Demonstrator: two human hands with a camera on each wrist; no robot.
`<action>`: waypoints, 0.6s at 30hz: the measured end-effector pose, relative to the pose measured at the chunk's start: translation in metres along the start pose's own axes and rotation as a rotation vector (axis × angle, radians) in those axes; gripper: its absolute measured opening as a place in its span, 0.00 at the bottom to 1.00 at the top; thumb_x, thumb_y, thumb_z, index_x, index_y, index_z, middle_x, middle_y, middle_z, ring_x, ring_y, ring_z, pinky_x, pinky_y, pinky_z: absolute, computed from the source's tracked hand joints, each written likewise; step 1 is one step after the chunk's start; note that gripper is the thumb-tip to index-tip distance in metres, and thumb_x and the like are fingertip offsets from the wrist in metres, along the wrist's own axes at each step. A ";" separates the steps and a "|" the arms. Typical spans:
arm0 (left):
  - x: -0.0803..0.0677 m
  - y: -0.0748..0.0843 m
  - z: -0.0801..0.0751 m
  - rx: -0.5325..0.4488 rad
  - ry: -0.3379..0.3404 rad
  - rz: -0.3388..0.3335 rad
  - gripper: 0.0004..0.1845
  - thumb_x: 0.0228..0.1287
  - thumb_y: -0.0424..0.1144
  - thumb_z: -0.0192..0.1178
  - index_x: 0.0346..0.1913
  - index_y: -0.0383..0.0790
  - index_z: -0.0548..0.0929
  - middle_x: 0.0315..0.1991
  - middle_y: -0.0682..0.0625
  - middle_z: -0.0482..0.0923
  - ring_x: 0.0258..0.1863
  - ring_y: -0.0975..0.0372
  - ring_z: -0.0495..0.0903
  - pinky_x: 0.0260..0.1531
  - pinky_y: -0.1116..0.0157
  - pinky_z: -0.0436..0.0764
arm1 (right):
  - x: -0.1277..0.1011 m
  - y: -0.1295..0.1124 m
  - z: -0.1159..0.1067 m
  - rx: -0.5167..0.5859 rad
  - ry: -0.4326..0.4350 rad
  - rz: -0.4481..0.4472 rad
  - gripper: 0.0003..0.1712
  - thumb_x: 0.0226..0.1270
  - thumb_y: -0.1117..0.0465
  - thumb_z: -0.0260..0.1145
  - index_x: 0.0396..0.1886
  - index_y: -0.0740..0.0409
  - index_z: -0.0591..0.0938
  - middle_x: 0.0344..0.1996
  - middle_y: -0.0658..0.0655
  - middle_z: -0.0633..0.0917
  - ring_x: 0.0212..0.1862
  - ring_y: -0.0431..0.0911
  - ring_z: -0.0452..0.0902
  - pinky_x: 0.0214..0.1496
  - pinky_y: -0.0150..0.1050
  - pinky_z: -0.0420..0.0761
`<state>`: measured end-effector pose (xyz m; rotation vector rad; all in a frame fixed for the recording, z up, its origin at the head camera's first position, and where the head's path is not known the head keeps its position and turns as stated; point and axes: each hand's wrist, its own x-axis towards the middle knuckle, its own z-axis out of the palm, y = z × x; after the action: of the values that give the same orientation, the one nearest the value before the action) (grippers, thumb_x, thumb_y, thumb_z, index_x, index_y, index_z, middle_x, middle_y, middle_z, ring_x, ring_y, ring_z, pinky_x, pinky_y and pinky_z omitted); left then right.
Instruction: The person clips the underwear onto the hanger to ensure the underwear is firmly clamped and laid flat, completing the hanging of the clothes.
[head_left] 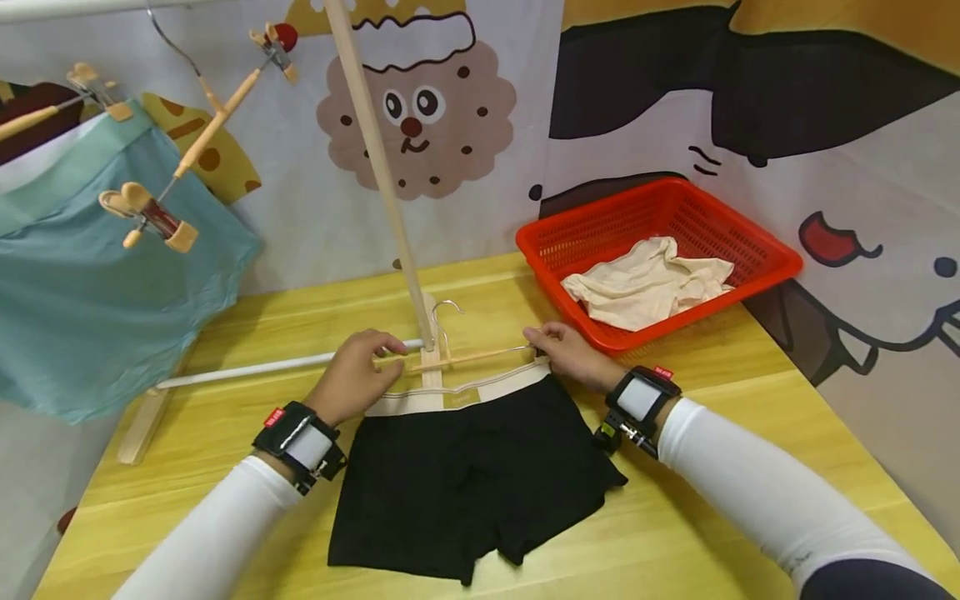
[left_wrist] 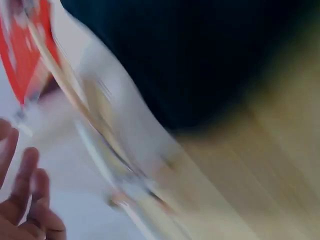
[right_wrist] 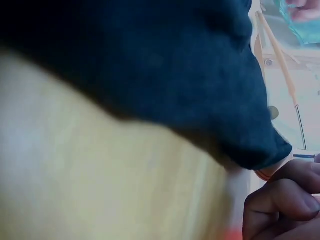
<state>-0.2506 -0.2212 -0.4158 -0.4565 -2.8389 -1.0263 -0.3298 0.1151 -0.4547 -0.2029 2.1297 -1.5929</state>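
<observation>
Left hand (head_left: 351, 379) loose, my right hand (head_left: 572, 354) pinches the slim hanger (head_left: 483, 357) by black shorts (head_left: 468, 475); a perforated basket (head_left: 697, 315) holds crumpled cloth (head_left: 645, 282).

From my remote feed I see a yellow wood-grain table (head_left: 675, 533), its planks streaked lengthwise. Black shorts (head_left: 465, 475) lie spread across its middle, leg openings toward the near edge; I can't tell whether their cream waistband (head_left: 498, 388) rests on the wood or sits slightly raised. At the back right stands a red plastic basket (head_left: 705, 310), close to the printed backdrop. A wooden stand sits there too: one foot (head_left: 142, 433) at the left edge, another foot (head_left: 431, 377) just beyond the waistband, carrying a pale upright (head_left: 382, 158). A white rail (head_left: 247, 369) runs low between those feet.
</observation>
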 end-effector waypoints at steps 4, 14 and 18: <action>0.004 0.045 0.021 0.065 -0.044 0.090 0.07 0.68 0.36 0.62 0.43 0.41 0.88 0.39 0.51 0.85 0.33 0.62 0.80 0.35 0.64 0.79 | -0.002 -0.005 -0.003 -0.002 0.007 -0.004 0.22 0.77 0.44 0.56 0.44 0.61 0.75 0.18 0.44 0.65 0.14 0.37 0.53 0.21 0.31 0.59; 0.046 0.099 0.111 0.540 -0.052 0.233 0.06 0.68 0.40 0.61 0.39 0.43 0.86 0.32 0.48 0.84 0.26 0.57 0.83 0.23 0.58 0.81 | -0.005 -0.010 0.000 -0.030 -0.008 -0.027 0.19 0.77 0.45 0.57 0.42 0.58 0.75 0.12 0.43 0.61 0.13 0.38 0.53 0.20 0.31 0.58; 0.048 0.109 0.125 0.669 -0.054 0.242 0.04 0.66 0.39 0.63 0.36 0.44 0.86 0.30 0.48 0.84 0.23 0.57 0.83 0.18 0.59 0.80 | -0.007 -0.010 -0.001 -0.072 -0.012 -0.031 0.21 0.77 0.44 0.56 0.43 0.60 0.75 0.11 0.44 0.62 0.14 0.38 0.54 0.20 0.32 0.59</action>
<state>-0.2602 -0.0500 -0.4373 -0.7201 -2.8396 -0.0042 -0.3254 0.1157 -0.4428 -0.2696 2.1860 -1.5296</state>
